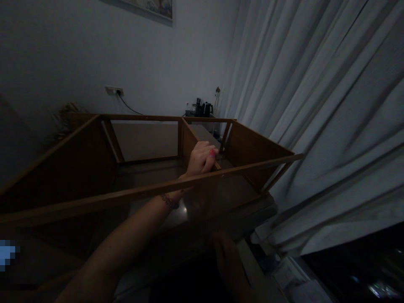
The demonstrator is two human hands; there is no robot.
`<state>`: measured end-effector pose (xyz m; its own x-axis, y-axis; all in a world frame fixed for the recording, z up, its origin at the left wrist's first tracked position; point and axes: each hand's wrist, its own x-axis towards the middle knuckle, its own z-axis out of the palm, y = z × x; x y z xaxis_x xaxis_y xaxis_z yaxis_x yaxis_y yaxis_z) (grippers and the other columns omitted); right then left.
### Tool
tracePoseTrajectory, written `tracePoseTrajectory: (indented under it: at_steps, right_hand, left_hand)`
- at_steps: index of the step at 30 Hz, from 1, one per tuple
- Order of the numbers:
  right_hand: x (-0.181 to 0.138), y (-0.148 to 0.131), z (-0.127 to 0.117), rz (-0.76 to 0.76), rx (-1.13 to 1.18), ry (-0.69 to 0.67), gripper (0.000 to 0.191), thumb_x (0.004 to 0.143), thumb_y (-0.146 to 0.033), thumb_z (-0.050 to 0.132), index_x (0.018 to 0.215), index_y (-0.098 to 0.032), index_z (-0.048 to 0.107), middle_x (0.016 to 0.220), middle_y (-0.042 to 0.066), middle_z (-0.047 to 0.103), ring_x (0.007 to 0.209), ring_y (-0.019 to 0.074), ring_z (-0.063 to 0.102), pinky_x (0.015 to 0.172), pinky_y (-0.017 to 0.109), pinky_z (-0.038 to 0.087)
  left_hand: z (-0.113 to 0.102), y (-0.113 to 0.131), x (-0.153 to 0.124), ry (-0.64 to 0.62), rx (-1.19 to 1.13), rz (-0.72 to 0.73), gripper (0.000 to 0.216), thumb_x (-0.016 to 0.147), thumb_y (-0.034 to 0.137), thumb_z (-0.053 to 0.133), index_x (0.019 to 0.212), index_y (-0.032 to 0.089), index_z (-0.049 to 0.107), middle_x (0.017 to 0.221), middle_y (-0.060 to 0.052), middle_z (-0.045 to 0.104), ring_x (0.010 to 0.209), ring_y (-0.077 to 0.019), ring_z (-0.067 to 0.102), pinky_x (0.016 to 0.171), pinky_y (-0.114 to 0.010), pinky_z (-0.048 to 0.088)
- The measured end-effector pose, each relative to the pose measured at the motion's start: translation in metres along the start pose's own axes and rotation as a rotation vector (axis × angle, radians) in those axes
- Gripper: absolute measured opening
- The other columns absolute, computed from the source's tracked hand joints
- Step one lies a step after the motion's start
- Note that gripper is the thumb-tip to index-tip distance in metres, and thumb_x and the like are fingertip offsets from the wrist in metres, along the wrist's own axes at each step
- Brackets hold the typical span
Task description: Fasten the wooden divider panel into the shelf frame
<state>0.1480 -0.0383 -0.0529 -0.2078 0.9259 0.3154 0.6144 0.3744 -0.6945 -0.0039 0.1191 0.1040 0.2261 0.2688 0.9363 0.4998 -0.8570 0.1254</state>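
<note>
A wooden cabinet frame (135,194) with open bays lies across the view, with solid side panels and a middle divider (189,136). My left hand (199,159) reaches through the front opening, under the front rail, and is closed around the divider's top edge. Its thumb, with a red-pink nail, faces me. Low in front, in deep shadow, my right hand (224,248) is near the frame's lower front edge. Its fingers are too dark to make out whether they hold anything.
Behind the frame, a black kettle (207,109) stands by other dark items. A plugged-in cord runs from a wall socket (114,91). Long pale curtains (303,84) hang at the right. Papers (288,273) lie at the lower right.
</note>
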Motion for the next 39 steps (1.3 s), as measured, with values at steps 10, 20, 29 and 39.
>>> tracePoseTrajectory:
  at_steps: [10,20,29,39]
  right_hand:
    - [0.002,-0.017,0.011,-0.148,-0.108,0.005,0.025,0.088,-0.017,0.033,0.08,-0.023,0.056,0.078,0.002,0.062,0.07,0.0154,0.058,0.064,0.024,0.044]
    - [0.004,-0.006,-0.001,-0.017,-0.012,0.045,0.025,0.088,-0.018,0.033,0.084,-0.022,0.057,0.079,0.001,0.062,0.072,0.0133,0.058,0.064,0.021,0.044]
    - [-0.002,-0.013,0.016,-0.096,-0.023,0.045,0.026,0.089,-0.021,0.031,0.08,-0.022,0.056,0.073,0.002,0.061,0.067,0.0151,0.056,0.062,0.024,0.044]
    - [-0.001,-0.009,0.015,-0.059,-0.014,0.104,0.028,0.09,-0.026,0.03,0.076,-0.022,0.054,0.07,0.002,0.059,0.064,0.014,0.056,0.06,0.023,0.043]
  left_hand:
    - [0.001,-0.002,0.0,-0.024,0.012,-0.005,0.04,0.089,0.03,0.013,0.054,0.019,0.029,0.052,0.001,0.034,0.056,-0.0124,0.032,0.062,-0.031,0.03]
    - [0.001,-0.001,0.0,0.016,0.003,0.002,0.039,0.089,0.029,0.015,0.053,0.019,0.028,0.052,0.001,0.034,0.056,-0.0118,0.032,0.062,-0.031,0.03]
    - [0.0,0.0,0.0,0.005,0.019,-0.009,0.038,0.088,0.028,0.016,0.055,0.019,0.03,0.053,0.001,0.036,0.057,-0.0123,0.033,0.062,-0.031,0.031]
    - [0.001,-0.002,-0.001,0.015,0.028,-0.007,0.039,0.089,0.029,0.016,0.054,0.019,0.03,0.052,0.001,0.035,0.057,-0.0122,0.033,0.061,-0.031,0.03]
